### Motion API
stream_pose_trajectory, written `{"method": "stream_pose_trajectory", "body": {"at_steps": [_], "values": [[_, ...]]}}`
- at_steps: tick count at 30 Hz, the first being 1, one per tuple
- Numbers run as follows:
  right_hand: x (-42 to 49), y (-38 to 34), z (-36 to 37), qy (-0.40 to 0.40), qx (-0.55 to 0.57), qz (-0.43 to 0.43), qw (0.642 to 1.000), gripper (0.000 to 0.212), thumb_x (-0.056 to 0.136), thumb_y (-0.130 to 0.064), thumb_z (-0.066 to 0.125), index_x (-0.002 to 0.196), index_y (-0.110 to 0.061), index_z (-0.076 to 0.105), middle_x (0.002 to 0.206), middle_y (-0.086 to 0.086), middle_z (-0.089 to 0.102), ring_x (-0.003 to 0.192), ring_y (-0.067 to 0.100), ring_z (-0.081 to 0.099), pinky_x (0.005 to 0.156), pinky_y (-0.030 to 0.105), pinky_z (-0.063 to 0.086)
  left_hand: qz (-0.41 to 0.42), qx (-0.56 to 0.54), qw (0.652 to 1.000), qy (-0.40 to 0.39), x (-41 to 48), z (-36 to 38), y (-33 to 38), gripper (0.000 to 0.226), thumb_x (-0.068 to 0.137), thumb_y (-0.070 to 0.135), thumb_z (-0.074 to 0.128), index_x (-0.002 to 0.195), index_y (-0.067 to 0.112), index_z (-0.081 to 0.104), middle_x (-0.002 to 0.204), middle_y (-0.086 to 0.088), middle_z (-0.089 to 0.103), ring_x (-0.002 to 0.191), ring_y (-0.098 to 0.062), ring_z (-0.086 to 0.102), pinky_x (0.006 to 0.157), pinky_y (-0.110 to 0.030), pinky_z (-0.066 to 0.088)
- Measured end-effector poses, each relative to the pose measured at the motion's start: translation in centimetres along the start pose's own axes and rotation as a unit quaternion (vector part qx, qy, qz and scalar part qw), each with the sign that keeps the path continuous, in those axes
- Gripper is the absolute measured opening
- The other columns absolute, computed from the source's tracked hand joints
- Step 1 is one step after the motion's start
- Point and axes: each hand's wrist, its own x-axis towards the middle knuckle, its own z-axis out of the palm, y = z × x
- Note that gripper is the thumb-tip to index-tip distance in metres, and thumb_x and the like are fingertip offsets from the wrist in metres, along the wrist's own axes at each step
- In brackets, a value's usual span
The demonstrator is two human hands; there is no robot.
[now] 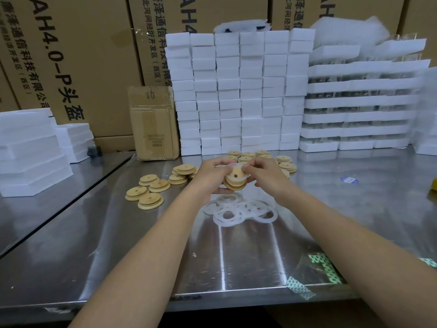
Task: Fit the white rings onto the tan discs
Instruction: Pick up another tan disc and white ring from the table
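Between the fingertips (248, 167): tan disc (234, 180), white ring (246, 177) partly round it.
Left hand (208, 172): fingers curled, gripping the disc's edge.
Right hand (267, 176): pinching the ring.
Table (118, 245): pile of rings (238, 209) below; loose discs (151, 190) left and behind.
Small box (153, 124): marked "10" (contents hidden).
Cartons (71, 55): "AH4.0-P".

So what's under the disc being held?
The left hand cradles the disc from below; lower, the ring pile lies on the table. The disc's underside is hidden.
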Motion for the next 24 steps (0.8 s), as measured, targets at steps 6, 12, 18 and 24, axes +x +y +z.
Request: {"method": "stream_pose_trajectory", "body": {"at_steps": [6,12,18,24], "values": [[0.13,0.23,-0.02,-0.002,-0.006,-0.001,1.0,0.015,0.1,-0.014,0.068,0.087,-0.007,0.07,0.088,0.0,0.071,0.063,-0.003,0.067,0.052,0.007,0.046,-0.001,0.007,1.0,0.003,-0.02,0.01,-0.01,0.02,0.108,0.015,0.061,0.117,0.021,0.077,0.117,-0.01,0.078,0.104,-0.029,0.079,0.078,-0.043,0.069],[0.27,0.45,-0.06,-0.006,-0.016,0.002,1.0,0.015,0.099,-0.021,0.069,0.092,-0.007,0.071,0.09,-0.001,0.073,0.064,0.0,0.069,0.053,0.009,0.046,0.009,-0.01,1.0,0.019,0.03,0.15,0.02,0.018,0.106,0.013,0.064,0.114,0.019,0.079,0.116,-0.011,0.077,0.099,-0.028,0.079,0.073,-0.044,0.069],[0.23,0.31,-0.06,-0.003,-0.018,0.004,1.0,0.02,0.1,-0.019,0.069,0.099,0.002,0.07,0.092,0.001,0.072,0.062,-0.002,0.068,0.053,0.009,0.046,0.002,-0.023,1.0,0.013,-0.05,0.2,-0.1,0.017,0.106,0.013,0.065,0.117,0.016,0.078,0.12,-0.014,0.076,0.101,-0.032,0.079,0.073,-0.045,0.069],[-0.02,0.08,-0.02,-0.006,-0.01,-0.005,1.0,0.016,0.101,-0.016,0.066,0.086,-0.011,0.068,0.087,-0.001,0.07,0.063,-0.002,0.065,0.055,0.011,0.048,-0.002,-0.019,1.0,-0.003,0.01,0.37,-0.24,0.018,0.102,0.01,0.071,0.118,0.016,0.076,0.117,-0.016,0.077,0.101,-0.031,0.079,0.069,-0.043,0.068]]}}
